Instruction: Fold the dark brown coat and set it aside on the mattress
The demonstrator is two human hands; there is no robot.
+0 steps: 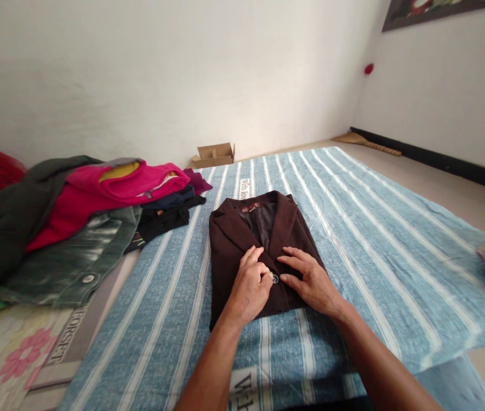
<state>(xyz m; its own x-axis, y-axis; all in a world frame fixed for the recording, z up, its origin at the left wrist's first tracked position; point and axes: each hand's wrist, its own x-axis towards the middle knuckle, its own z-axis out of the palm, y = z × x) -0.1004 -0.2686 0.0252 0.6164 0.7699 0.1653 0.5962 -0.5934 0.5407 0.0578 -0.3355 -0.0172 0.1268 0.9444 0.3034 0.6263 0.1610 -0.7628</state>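
- Jacket (229, 251) lies folded on the striped sheet (366, 228), seemingly for flat support.
- Left hand (250, 286) half-curls by the button (275, 279); cannot tell if it pinches.
- Right hand (310, 281) rests loosely open, gripping nothing, likely steadying cloth.

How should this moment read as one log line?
left hand: at jacket button; right hand: on jacket; jacket: folded on striped sheet; clothes: piled left

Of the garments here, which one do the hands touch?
The dark brown jacket, folded on the blue striped sheet: the left hand and right hand rest on it. The pink garment and others heaped at the left are untouched.
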